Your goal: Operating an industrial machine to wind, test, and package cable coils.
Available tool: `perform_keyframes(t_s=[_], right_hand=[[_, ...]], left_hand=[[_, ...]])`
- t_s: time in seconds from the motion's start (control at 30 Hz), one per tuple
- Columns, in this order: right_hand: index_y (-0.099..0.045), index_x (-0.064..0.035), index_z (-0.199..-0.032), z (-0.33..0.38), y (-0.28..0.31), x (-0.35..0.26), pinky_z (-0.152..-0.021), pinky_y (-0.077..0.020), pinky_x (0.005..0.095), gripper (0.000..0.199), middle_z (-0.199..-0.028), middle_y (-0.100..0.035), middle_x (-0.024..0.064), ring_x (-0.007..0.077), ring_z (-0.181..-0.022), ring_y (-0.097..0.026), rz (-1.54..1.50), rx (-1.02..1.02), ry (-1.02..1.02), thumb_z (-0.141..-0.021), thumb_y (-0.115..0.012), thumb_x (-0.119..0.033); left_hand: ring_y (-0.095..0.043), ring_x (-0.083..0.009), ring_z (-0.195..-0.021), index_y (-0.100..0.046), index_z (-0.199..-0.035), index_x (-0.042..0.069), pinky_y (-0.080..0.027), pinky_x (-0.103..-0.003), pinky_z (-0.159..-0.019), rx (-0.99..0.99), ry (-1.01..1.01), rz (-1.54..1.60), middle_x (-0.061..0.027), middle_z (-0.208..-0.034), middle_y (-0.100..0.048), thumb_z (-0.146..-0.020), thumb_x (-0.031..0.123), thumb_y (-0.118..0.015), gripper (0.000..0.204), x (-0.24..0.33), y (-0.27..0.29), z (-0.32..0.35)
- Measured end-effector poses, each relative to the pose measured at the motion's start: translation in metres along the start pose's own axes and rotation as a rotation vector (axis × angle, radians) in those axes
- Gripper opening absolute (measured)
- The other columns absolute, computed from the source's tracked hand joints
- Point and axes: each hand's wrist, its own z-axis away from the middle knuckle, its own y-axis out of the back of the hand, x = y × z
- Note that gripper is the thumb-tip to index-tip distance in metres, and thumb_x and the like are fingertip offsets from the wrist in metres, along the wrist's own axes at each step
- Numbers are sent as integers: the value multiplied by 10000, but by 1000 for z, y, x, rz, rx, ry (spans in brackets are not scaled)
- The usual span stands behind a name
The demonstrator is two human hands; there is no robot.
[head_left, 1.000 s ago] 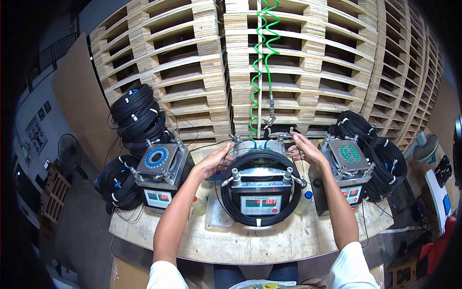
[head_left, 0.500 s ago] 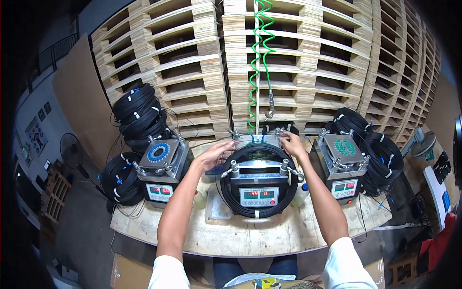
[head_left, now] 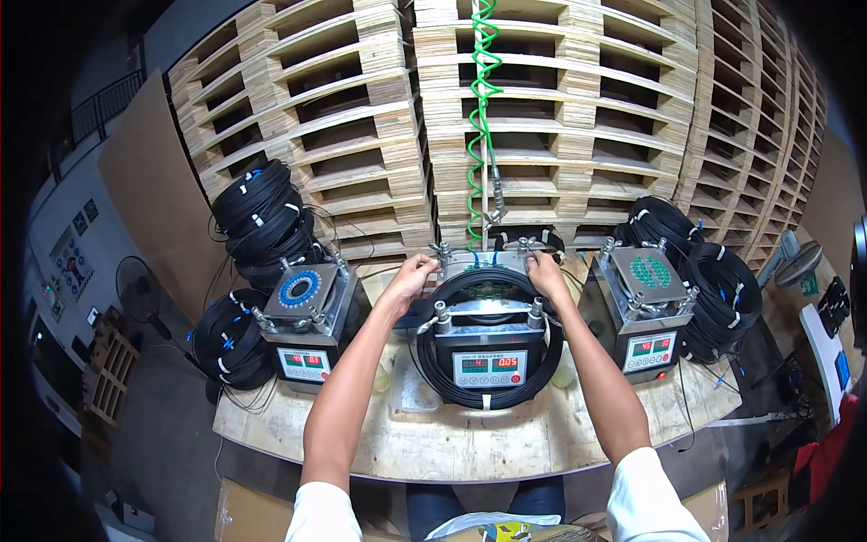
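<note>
A fiber polishing machine (head_left: 488, 340) with a lit red display stands in the middle of the table. A coil of black cable (head_left: 488, 399) hangs around its front. At the machine's far left corner post, my left hand (head_left: 414, 278) is closed with its fingers curled. My right hand (head_left: 545, 273) is closed at the far right post, thumb and fingers pressed together. What either hand pinches is too small to make out. Between them lies the metal top plate (head_left: 495, 259), with blue cable ends at it; the coil hides part of it.
Similar machines stand left (head_left: 300, 294) and right (head_left: 647, 275), beside stacked black cable coils (head_left: 262, 203). A green spiral air hose (head_left: 485, 63) with a metal nozzle (head_left: 496, 199) hangs behind the middle one. Wooden pallets (head_left: 352, 95) rise at the back. A clear plastic bag (head_left: 415, 390) lies on the table.
My left hand's fingers have gone from stretched out to curled in at the far left post. My right hand stays near its post. The hanging nozzle has swung left, and the displays read differently.
</note>
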Motion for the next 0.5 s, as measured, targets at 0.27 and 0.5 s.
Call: perform_keyframes(t_s=[0.27, 0.5], right_hand=[[-672, -34, -1151, 2, 2, 10, -917, -507, 475, 330, -1054, -687, 276, 439, -1056, -647, -115, 148, -136, -889, -570, -207], [-650, -42, -1175, 6, 6, 9, -934, -497, 481, 352, -1094, -677, 280, 434, -1076, -639, -129, 153, -134, -889, -585, -237]], left_hand=[[-582, -138, -766, -464, -1201, 53, -487, -332, -619, 65, -39, -174, -95, -1069, -630, -1060, 363, -410, 345, 9, -29, -23], [-600, -439, -1129, -555, -1140, -39, -447, -472, -972, 433, -219, -440, -293, -1130, -645, -979, 658, -388, 734, 4, -67, -15]])
